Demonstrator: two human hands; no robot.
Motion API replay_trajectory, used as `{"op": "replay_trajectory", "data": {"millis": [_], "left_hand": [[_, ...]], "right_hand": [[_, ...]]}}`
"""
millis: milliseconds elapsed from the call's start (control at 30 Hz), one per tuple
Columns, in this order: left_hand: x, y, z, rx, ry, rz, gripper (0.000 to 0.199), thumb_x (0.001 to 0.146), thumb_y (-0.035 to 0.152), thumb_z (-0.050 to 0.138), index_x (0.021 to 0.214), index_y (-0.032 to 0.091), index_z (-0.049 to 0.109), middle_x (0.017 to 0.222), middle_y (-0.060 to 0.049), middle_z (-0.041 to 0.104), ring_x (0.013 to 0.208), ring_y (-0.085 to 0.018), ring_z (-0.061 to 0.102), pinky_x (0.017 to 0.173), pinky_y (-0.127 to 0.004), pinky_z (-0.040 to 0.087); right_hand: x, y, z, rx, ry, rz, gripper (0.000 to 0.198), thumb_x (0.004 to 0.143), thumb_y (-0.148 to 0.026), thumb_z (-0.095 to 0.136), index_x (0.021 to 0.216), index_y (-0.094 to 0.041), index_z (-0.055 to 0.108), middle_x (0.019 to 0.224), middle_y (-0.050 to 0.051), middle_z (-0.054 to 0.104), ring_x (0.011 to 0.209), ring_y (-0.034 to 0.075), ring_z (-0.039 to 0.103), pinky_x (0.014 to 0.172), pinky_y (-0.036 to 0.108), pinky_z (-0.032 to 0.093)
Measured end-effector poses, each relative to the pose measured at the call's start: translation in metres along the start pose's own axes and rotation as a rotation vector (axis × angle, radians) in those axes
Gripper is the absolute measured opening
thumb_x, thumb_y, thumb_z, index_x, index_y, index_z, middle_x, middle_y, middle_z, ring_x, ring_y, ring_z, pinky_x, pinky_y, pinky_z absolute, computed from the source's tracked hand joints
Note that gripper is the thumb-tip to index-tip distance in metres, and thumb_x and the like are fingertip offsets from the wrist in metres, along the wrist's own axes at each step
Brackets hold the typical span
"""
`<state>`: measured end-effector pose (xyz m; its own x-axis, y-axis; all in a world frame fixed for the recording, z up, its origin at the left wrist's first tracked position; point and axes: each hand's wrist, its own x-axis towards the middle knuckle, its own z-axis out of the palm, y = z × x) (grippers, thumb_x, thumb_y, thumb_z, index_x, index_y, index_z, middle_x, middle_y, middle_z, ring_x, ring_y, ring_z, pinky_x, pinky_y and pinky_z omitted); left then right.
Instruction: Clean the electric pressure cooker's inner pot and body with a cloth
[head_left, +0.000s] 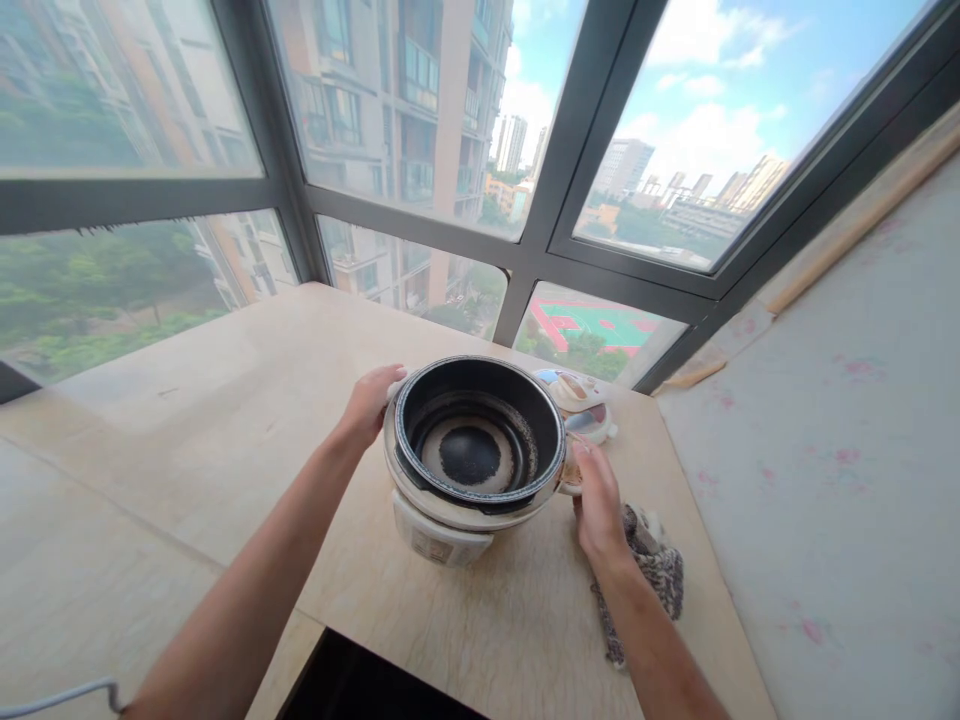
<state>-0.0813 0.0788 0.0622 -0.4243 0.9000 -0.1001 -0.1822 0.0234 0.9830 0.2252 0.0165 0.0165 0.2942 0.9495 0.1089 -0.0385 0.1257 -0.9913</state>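
A white electric cooker (450, 535) stands in front of me on the pale ledge, its lid off. Inside it is a dark inner pot (471, 450), with nothing in it except a worn, discoloured bottom. My left hand (373, 402) grips the cooker at its left side, the fingertips partly hidden behind the rim. On the opposite side my right hand (596, 495) is closed round the side handle (571, 478). Whether the base touches the ledge or is slightly lifted, I cannot tell.
Close to my right forearm lies a grey and white knitted cloth (660, 570). White parts with shiny surfaces (581, 405) lie behind the cooker. Windows with dark frames (525, 265) edge the ledge (187, 390), and a flowered wall (825, 470) is on the right. A dark opening (375, 685) is at the front.
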Motion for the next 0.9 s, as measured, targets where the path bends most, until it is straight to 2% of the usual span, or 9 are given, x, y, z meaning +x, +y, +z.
{"op": "replay_trajectory", "data": {"millis": [100, 167, 267, 367, 500, 633, 900], "left_hand": [[-0.01, 0.004, 0.008, -0.141, 0.023, -0.089, 0.044, 0.07, 0.011, 0.068, 0.113, 0.008, 0.069, 0.086, -0.006, 0.073, 0.075, -0.014, 0.067, 0.069, -0.022, 0.052], [-0.016, 0.009, 0.011, -0.194, 0.04, -0.137, 0.052, 0.069, 0.007, 0.067, 0.121, 0.008, 0.066, 0.076, -0.003, 0.07, 0.063, -0.012, 0.063, 0.061, -0.021, 0.051], [-0.024, 0.015, 0.012, -0.234, 0.07, -0.156, 0.056, 0.069, 0.003, 0.066, 0.125, 0.006, 0.063, 0.069, -0.002, 0.067, 0.054, -0.01, 0.06, 0.053, -0.019, 0.049], [-0.032, 0.018, 0.008, -0.257, 0.118, -0.189, 0.057, 0.073, 0.0, 0.062, 0.13, 0.004, 0.061, 0.061, 0.0, 0.062, 0.046, -0.008, 0.054, 0.045, -0.016, 0.043], [-0.043, 0.019, 0.003, -0.289, 0.182, -0.207, 0.059, 0.074, -0.002, 0.058, 0.133, 0.003, 0.06, 0.061, 0.0, 0.062, 0.045, -0.01, 0.056, 0.044, -0.017, 0.045], [-0.055, 0.017, 0.003, -0.318, 0.191, -0.218, 0.056, 0.076, -0.002, 0.056, 0.131, 0.004, 0.061, 0.062, -0.003, 0.064, 0.045, -0.011, 0.058, 0.043, -0.018, 0.048], [-0.083, 0.016, 0.022, -0.368, 0.188, -0.285, 0.058, 0.077, -0.002, 0.055, 0.134, 0.007, 0.059, 0.065, -0.003, 0.064, 0.045, -0.012, 0.06, 0.043, -0.019, 0.049]], "right_hand": [[-0.019, -0.004, 0.014, 0.202, -0.014, 0.041, 0.053, 0.089, -0.049, 0.06, 0.132, -0.017, 0.059, 0.13, 0.012, 0.068, 0.118, 0.028, 0.065, 0.102, 0.046, 0.051], [-0.026, -0.006, 0.022, 0.26, 0.048, 0.06, 0.051, 0.088, -0.042, 0.061, 0.133, -0.018, 0.058, 0.126, 0.01, 0.069, 0.11, 0.026, 0.068, 0.095, 0.043, 0.055], [-0.026, -0.008, 0.028, 0.321, 0.121, 0.093, 0.046, 0.081, -0.034, 0.065, 0.124, -0.017, 0.062, 0.114, 0.008, 0.073, 0.098, 0.024, 0.069, 0.085, 0.038, 0.056], [-0.023, -0.01, 0.028, 0.337, 0.117, 0.104, 0.039, 0.076, -0.031, 0.068, 0.112, -0.017, 0.065, 0.106, 0.007, 0.073, 0.091, 0.023, 0.068, 0.08, 0.035, 0.056], [-0.022, -0.016, 0.026, 0.37, 0.13, 0.145, 0.033, 0.07, -0.029, 0.07, 0.101, -0.017, 0.067, 0.094, 0.004, 0.073, 0.082, 0.02, 0.067, 0.073, 0.033, 0.055], [-0.026, -0.026, 0.019, 0.424, 0.177, 0.171, 0.031, 0.064, -0.024, 0.072, 0.094, -0.018, 0.068, 0.086, 0.0, 0.072, 0.077, 0.018, 0.066, 0.07, 0.03, 0.054], [-0.025, -0.036, -0.014, 0.378, 0.225, 0.159, 0.03, 0.063, -0.024, 0.073, 0.092, -0.018, 0.07, 0.083, -0.002, 0.073, 0.068, 0.015, 0.064, 0.063, 0.026, 0.051]]}}
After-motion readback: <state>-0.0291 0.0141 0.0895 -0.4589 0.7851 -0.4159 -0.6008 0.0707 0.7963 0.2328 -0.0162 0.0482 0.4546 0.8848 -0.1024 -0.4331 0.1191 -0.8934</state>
